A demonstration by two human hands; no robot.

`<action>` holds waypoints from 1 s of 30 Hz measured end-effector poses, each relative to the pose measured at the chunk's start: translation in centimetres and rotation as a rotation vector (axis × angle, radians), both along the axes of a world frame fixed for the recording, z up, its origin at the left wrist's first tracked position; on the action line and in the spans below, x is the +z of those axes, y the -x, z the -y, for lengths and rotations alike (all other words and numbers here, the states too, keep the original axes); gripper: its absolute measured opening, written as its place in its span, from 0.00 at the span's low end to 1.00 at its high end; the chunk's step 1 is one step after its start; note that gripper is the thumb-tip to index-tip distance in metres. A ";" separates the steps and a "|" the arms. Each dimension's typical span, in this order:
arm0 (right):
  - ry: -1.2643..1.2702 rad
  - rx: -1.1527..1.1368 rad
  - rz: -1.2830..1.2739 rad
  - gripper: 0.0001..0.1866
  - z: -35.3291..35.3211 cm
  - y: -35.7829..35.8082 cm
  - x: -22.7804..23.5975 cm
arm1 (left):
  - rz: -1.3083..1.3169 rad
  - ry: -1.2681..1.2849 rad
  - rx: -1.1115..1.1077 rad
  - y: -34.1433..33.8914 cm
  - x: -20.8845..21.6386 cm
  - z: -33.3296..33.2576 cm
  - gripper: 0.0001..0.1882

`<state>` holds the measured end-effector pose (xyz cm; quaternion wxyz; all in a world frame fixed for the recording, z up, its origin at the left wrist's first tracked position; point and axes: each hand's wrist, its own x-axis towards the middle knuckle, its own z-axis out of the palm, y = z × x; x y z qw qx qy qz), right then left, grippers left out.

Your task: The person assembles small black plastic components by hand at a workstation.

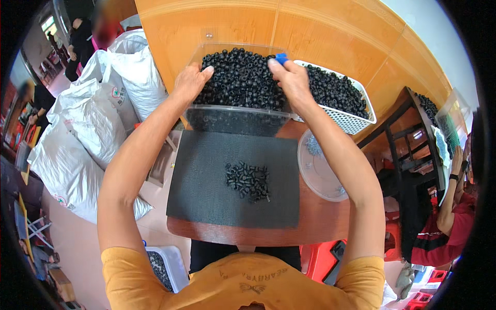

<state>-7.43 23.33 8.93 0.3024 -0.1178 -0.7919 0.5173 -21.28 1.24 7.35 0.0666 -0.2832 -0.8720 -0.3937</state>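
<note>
At the far side of the table is a clear plastic box (232, 118), heaped with small black ring-like parts (240, 72). My left hand (192, 82) grips its left side, thumb over the rim. Opposite it, my right hand (292, 82) holds the right side, close to a blue piece (281, 58) that looks like a latch. The fingers of both hands are partly hidden behind the box walls. Nearer to me, a small pile of black parts (248, 181) lies on a dark grey mat (201, 191).
Right of the box stands a white perforated basket (346, 120) of similar black parts. A round clear tray (330, 192) with small metal-looking pieces sits beneath my right forearm. Large white sacks (88, 139) crowd the left. At the right, another person's arm (448, 204) reaches toward a table.
</note>
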 end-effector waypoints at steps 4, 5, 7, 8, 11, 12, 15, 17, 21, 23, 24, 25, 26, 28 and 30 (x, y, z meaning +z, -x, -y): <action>-0.502 -0.118 0.338 0.29 -2.4 5.0 -2.0 | 0.154 0.238 0.091 4.2 -2.2 -2.5 0.31; -0.509 -0.131 0.379 0.29 -2.7 5.6 -2.2 | 0.226 0.267 0.055 3.0 -1.1 -3.0 0.32; -0.513 -0.135 0.421 0.30 -2.7 7.2 -3.1 | 0.229 0.289 0.090 3.3 -2.5 -4.4 0.33; -0.524 -0.151 0.445 0.30 -2.5 8.0 -3.7 | 0.229 0.307 0.126 3.6 -3.2 -4.6 0.34; -0.503 -0.105 0.509 0.31 -2.8 9.2 -3.7 | 0.266 0.373 0.122 3.8 -2.7 -5.7 0.35; -0.477 -0.049 0.534 0.31 -2.8 9.3 -3.6 | 0.245 0.455 0.137 3.5 -2.4 -6.4 0.36; -0.408 -0.059 0.588 0.32 -2.6 10.1 -5.2 | 0.373 0.436 0.160 2.2 -2.7 -9.3 0.36; -0.220 0.011 0.618 0.33 -1.8 9.8 -5.1 | 0.420 0.387 0.216 1.9 -3.6 -9.8 0.35; 0.023 0.008 0.587 0.35 0.3 10.4 -5.9 | 0.478 0.244 0.241 1.6 -4.6 -10.9 0.34; 0.084 0.005 0.576 0.35 0.4 10.5 -6.4 | 0.500 0.110 0.300 0.6 -3.9 -11.6 0.33; 0.140 0.004 0.565 0.35 0.4 10.6 -6.5 | 0.498 0.113 0.296 0.6 -3.9 -12.0 0.33; 0.174 -0.043 0.553 0.34 0.9 10.5 -6.2 | 0.586 -0.005 0.284 0.6 -3.9 -12.2 0.32; 0.175 -0.043 0.554 0.34 1.3 10.4 -5.9 | 0.673 -0.124 0.270 0.6 -3.9 -12.4 0.31; 0.260 -0.114 0.522 0.33 2.0 10.2 -5.3 | 0.677 -0.189 0.291 0.5 -4.3 -12.9 0.29; 0.314 -0.130 0.448 0.32 2.2 9.7 -4.9 | 0.811 -0.382 0.205 0.8 -4.4 -13.4 0.27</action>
